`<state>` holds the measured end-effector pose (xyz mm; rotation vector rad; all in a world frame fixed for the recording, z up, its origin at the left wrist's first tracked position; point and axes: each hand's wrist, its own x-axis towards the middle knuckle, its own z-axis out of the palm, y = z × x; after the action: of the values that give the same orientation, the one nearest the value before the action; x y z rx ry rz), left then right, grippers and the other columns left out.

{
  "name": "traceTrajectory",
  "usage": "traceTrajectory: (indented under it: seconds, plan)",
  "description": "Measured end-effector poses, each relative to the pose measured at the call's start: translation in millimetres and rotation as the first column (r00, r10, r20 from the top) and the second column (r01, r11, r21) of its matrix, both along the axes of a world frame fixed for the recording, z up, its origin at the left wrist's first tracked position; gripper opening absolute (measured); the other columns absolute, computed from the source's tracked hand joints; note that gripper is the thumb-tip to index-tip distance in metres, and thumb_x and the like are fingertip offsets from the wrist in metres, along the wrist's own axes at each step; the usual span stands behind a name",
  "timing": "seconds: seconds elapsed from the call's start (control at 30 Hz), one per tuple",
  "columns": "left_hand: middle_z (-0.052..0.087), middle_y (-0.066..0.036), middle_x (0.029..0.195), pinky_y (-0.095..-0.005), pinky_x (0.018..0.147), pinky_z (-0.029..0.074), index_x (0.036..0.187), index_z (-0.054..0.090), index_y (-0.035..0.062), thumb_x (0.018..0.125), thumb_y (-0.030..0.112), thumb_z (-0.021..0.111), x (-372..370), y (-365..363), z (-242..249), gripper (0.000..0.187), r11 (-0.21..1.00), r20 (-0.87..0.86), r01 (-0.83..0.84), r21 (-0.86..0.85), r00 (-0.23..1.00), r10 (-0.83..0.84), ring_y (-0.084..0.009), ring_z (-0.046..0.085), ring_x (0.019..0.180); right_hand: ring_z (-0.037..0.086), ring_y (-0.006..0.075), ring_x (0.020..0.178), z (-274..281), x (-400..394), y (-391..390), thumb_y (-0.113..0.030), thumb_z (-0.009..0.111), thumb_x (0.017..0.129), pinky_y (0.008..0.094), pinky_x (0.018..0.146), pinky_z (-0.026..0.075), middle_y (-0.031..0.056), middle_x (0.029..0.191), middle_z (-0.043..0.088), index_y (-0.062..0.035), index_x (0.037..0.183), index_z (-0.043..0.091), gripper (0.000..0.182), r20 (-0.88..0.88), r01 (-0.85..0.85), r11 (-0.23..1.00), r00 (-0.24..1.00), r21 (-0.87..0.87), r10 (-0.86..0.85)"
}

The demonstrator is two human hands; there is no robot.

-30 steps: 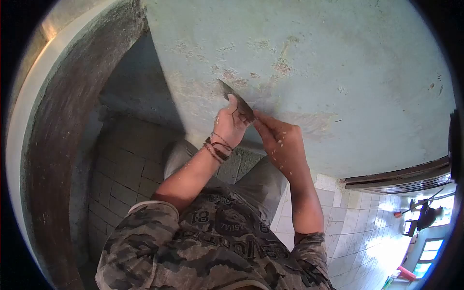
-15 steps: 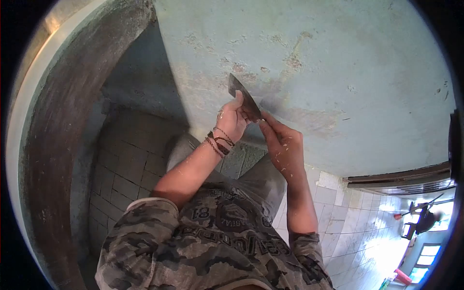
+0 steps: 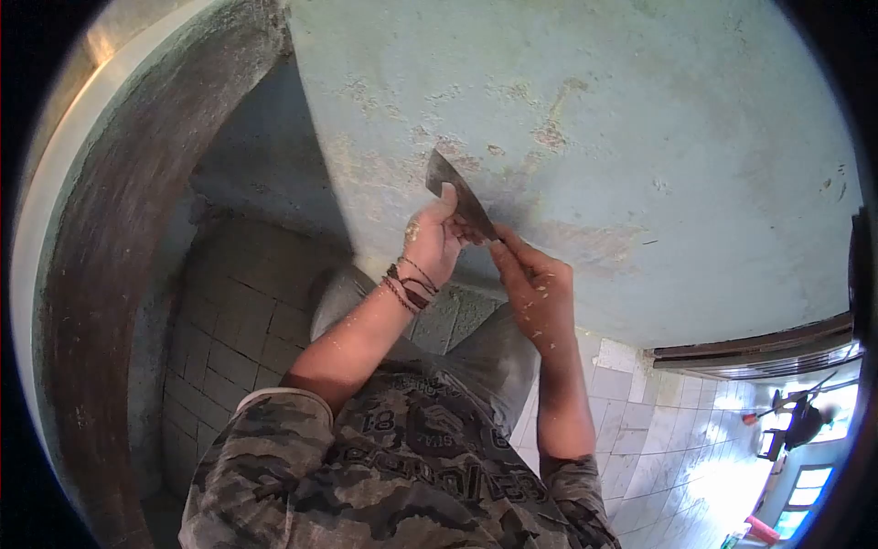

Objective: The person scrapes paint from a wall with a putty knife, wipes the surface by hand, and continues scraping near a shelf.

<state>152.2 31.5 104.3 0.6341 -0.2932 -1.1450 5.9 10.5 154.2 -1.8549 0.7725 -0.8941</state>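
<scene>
A dark flat metal blade (image 3: 460, 199) points up and left in front of the pale green wall (image 3: 695, 156). My left hand (image 3: 433, 236), with dark cords round its wrist, grips the blade, its thumb lying on the face. My right hand (image 3: 534, 285) pinches the blade's lower right end, where any handle is hidden by the fingers. Pale flecks stick to both hands. Beyond the blade's tip the wall paint is chipped and rough.
A dark curved edge (image 3: 105, 265) runs down the left side beside a shadowed tiled floor (image 3: 233, 339). At the lower right are lighter shiny tiles (image 3: 640, 430), a dark wooden ledge (image 3: 759, 346) and a person (image 3: 805, 421) farther off.
Both hands and the blade appear slightly lower in the view, and the wall has shifted a little with the camera. The grip on the blade looks the same.
</scene>
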Motion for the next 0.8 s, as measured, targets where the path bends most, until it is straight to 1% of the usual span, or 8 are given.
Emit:
traceTrajectory:
  seconds: [0.07,0.33,0.43,0.53,0.6,0.63,0.73,0.8]
  plan:
    - [0.062,-0.008,0.079,-0.0342,0.073,0.043,0.087,0.058,0.0050,0.093,0.041,0.042,1.3,-2.7,8.2,0.040,0.999,-0.053,-0.006,0.049,0.999,0.009,-0.0191,0.058,0.076,0.057,0.0092,0.060,-0.8,1.6,2.2,-0.013,0.062,0.083,0.0257,0.058,0.046,0.0185,0.069,0.061,-0.0036,0.108,0.063,0.026,-0.087,0.028,0.988,0.995,-0.151,-0.042]
    - [0.063,-0.010,0.075,-0.0316,0.065,0.043,0.083,0.059,0.0028,0.092,0.041,0.045,6.4,-11.8,-8.5,0.041,0.999,0.001,-0.005,-0.032,1.000,0.005,-0.0189,0.057,0.068,0.061,0.0132,0.062,10.9,1.3,-3.9,-0.012,0.062,0.083,0.0261,0.060,0.046,0.0193,0.074,0.063,-0.0033,0.107,0.063,0.025,-0.146,0.019,0.997,0.989,-0.077,-0.030]
    - [0.064,-0.009,0.083,-0.0343,0.075,0.044,0.092,0.059,0.0039,0.093,0.041,0.043,2.2,-7.6,-10.8,0.041,1.000,-0.002,0.017,-0.024,1.000,-0.018,-0.0208,0.060,0.081,0.064,0.0142,0.068,-0.4,-7.4,-5.1,-0.012,0.062,0.083,0.0263,0.062,0.047,0.0200,0.079,0.065,-0.0023,0.105,0.063,0.025,-0.050,-0.017,0.994,0.999,-0.109,0.012]
    - [0.064,-0.009,0.081,-0.0324,0.074,0.043,0.091,0.059,0.0044,0.092,0.042,0.045,2.2,-5.5,1.5,0.040,0.991,0.095,0.129,-0.040,0.988,-0.125,-0.0200,0.060,0.079,0.065,0.0165,0.072,25.3,-8.3,-13.7,-0.013,0.063,0.082,0.0276,0.065,0.048,0.0209,0.083,0.064,-0.0024,0.104,0.064,0.024,-0.200,0.029,0.998,0.979,-0.054,-0.039]
    - [0.063,-0.009,0.075,-0.0315,0.062,0.044,0.083,0.059,0.0035,0.089,0.046,0.049,8.1,-11.2,0.7,0.045,0.999,0.100,-0.022,-0.027,0.995,0.024,-0.0184,0.058,0.066,0.052,0.0082,0.064,28.4,2.4,-10.6,-0.016,0.063,0.084,0.0231,0.060,0.045,0.0042,0.073,0.062,-0.0019,0.108,0.063,0.029,-0.201,0.025,0.996,0.979,-0.080,-0.041]
    - [0.063,-0.009,0.075,-0.0315,0.062,0.044,0.083,0.059,0.0035,0.089,0.046,0.049,7.7,-13.4,2.5,0.045,0.999,0.103,-0.025,-0.030,0.994,0.028,-0.0184,0.058,0.066,0.052,0.0082,0.064,26.4,2.1,-14.2,-0.016,0.063,0.084,0.0231,0.060,0.045,0.0042,0.073,0.062,-0.0019,0.108,0.063,0.029,-0.198,0.022,0.996,0.980,-0.083,-0.038]
    - [0.063,-0.009,0.074,-0.0317,0.059,0.043,0.081,0.058,0.0037,0.089,0.047,0.050,-9.5,-9.7,3.3,0.045,0.998,0.088,-0.052,-0.028,0.995,0.054,-0.0178,0.058,0.064,0.052,0.0075,0.065,16.8,-14.9,-18.8,-0.018,0.064,0.083,0.0230,0.061,0.045,0.0050,0.074,0.063,-0.0011,0.107,0.063,0.029,-0.173,-0.022,0.989,0.985,-0.145,-0.003]
    - [0.061,-0.007,0.072,-0.0309,0.058,0.043,0.079,0.057,0.0042,0.088,0.048,0.051,-13.3,-10.9,9.8,0.045,1.000,0.139,0.021,0.021,0.990,-0.024,-0.0169,0.057,0.064,0.065,0.0174,0.073,21.8,-19.4,-35.0,-0.015,0.064,0.082,0.0294,0.067,0.048,0.0201,0.081,0.064,-0.0022,0.102,0.065,0.024,-0.149,0.013,1.000,0.989,0.009,-0.011]
